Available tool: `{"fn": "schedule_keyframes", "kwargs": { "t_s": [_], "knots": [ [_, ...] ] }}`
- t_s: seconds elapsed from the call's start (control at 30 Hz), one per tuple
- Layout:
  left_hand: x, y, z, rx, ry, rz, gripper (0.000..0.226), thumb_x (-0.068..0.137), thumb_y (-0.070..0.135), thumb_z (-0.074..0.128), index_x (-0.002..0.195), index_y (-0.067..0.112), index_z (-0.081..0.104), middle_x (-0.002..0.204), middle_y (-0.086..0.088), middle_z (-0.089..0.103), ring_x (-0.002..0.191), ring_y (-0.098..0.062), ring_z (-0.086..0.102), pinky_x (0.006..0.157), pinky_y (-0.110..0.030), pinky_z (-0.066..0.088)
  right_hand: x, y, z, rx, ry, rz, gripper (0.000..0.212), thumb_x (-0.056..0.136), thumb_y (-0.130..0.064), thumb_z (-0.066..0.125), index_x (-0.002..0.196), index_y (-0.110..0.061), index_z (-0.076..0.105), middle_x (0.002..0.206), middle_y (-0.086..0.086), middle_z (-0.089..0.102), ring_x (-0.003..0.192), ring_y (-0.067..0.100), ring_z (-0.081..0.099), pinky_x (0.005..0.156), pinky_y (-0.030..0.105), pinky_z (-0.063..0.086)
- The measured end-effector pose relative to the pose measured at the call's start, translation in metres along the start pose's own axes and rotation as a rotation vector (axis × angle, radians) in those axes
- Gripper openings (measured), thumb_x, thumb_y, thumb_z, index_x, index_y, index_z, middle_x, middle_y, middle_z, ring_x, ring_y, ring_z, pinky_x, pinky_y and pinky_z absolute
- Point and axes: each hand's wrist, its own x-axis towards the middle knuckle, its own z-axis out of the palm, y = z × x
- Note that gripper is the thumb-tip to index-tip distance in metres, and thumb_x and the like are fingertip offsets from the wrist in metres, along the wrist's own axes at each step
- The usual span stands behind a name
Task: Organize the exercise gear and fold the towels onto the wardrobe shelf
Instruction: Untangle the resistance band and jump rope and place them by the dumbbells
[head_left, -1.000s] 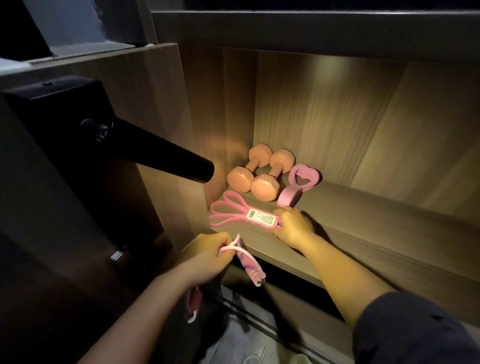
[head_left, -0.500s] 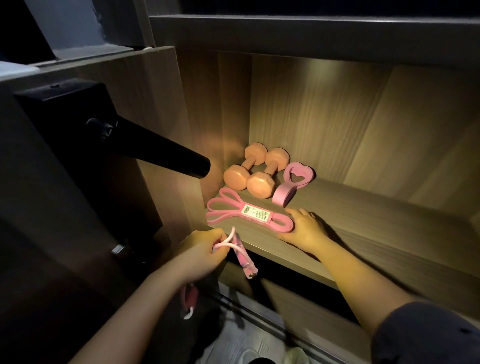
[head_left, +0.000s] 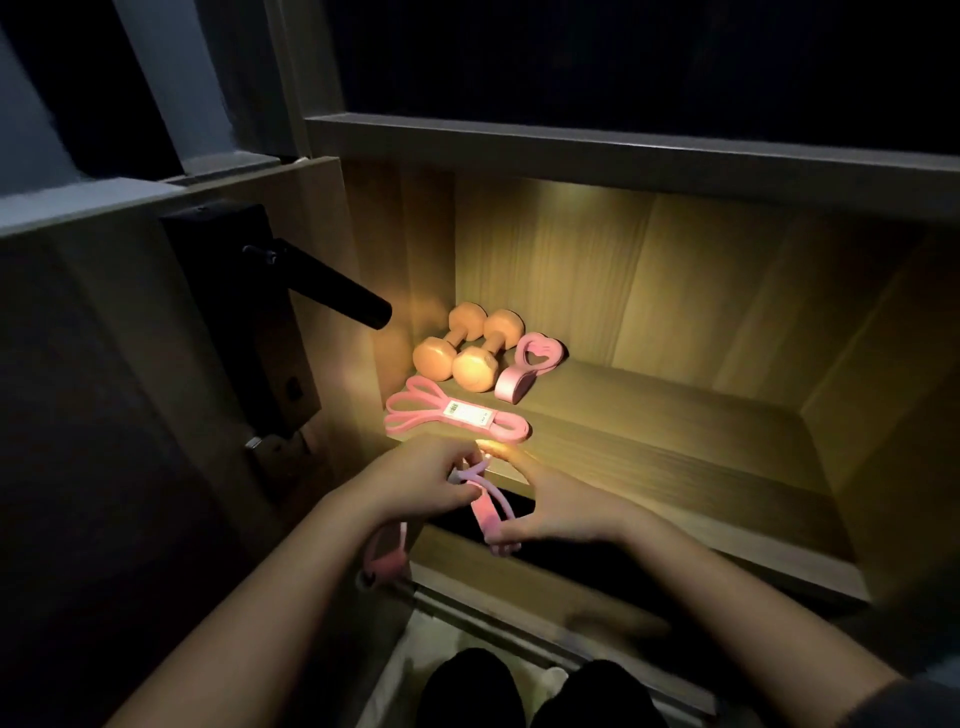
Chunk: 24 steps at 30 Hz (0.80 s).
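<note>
Pink rubber runs between both your hands at the lower middle of the frame: the figure-eight tube (head_left: 492, 514) hangs just in front of the shelf edge, not yet on the board. Your left hand (head_left: 421, 480) is curled round it near its crossing, and one padded loop dangles below that wrist. Your right hand (head_left: 561, 512) pinches the other loop's padded grip between thumb and fingers, low down, with one fingertip raised into the lamp glow at the shelf lip.

On the wooden wardrobe shelf (head_left: 675, 467), in the middle of the frame, the gear sits at the left end. Two orange dumbbells (head_left: 470, 348) lie side by side at the back, against the left wall, touching each other. Just to their right, a pink heart-shaped grip (head_left: 527, 371) leans close against the nearer dumbbell. Nearer to you, a flat pink resistance band (head_left: 457, 418) with a white label lies across the board, a little apart from your fingers.

At middle left of the frame, a black handle (head_left: 332, 291) juts from the dark door panel toward the shelf.
</note>
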Motion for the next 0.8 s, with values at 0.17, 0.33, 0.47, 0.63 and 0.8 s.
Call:
{"fn": "schedule_keyframes", "kwargs": {
  "t_s": [0.17,0.33,0.47,0.63,0.8],
  "knots": [
    [-0.021,0.019,-0.012,-0.079,0.157,0.061,0.006,0.087,0.020,0.066,0.092,0.022,0.065,0.087,0.003,0.063,0.081,-0.015,0.058,0.073,-0.039,0.052,-0.026,-0.005,0.012,0.569,0.171,0.220,0.077,0.085,-0.059,0.062,0.150,-0.035,0.028,0.150,-0.002,0.041,0.135,0.018,0.040,0.113,0.047,0.033],
    [-0.033,0.036,-0.014,-0.130,0.255,0.096,0.012,0.085,0.013,0.066,0.090,0.023,0.061,0.086,0.002,0.061,0.080,-0.018,0.057,0.069,-0.037,0.050,-0.029,-0.007,0.029,0.889,0.288,0.509,0.035,0.087,-0.027,0.068,0.113,-0.010,0.052,0.089,0.012,0.067,0.076,0.024,0.066,0.079,0.043,0.056],
    [-0.039,0.046,-0.012,-0.115,0.387,0.116,0.020,0.084,0.008,0.067,0.088,0.023,0.055,0.081,0.012,0.054,0.073,-0.011,0.052,0.063,-0.026,0.047,-0.028,-0.019,0.040,1.010,0.263,0.656,0.013,0.094,-0.018,0.056,0.089,-0.006,0.057,0.067,0.007,0.058,0.059,0.017,0.060,0.064,0.035,0.059],
    [-0.044,0.056,-0.012,-0.087,0.500,0.163,0.023,0.082,0.005,0.069,0.086,0.019,0.052,0.080,0.015,0.049,0.072,-0.011,0.050,0.061,-0.021,0.042,-0.030,-0.038,0.056,1.171,0.076,0.667,0.043,0.092,-0.016,0.052,0.133,-0.003,0.052,0.115,0.031,0.058,0.115,0.047,0.055,0.093,0.063,0.048],
    [-0.045,0.063,-0.011,-0.085,0.606,0.222,0.020,0.080,-0.001,0.070,0.086,0.010,0.054,0.078,0.013,0.048,0.069,-0.011,0.049,0.059,-0.017,0.039,-0.023,-0.043,0.077,1.453,0.004,0.483,0.052,0.093,-0.025,0.050,0.136,0.002,0.044,0.110,0.029,0.065,0.107,0.046,0.062,0.096,0.071,0.040]
  ]
}}
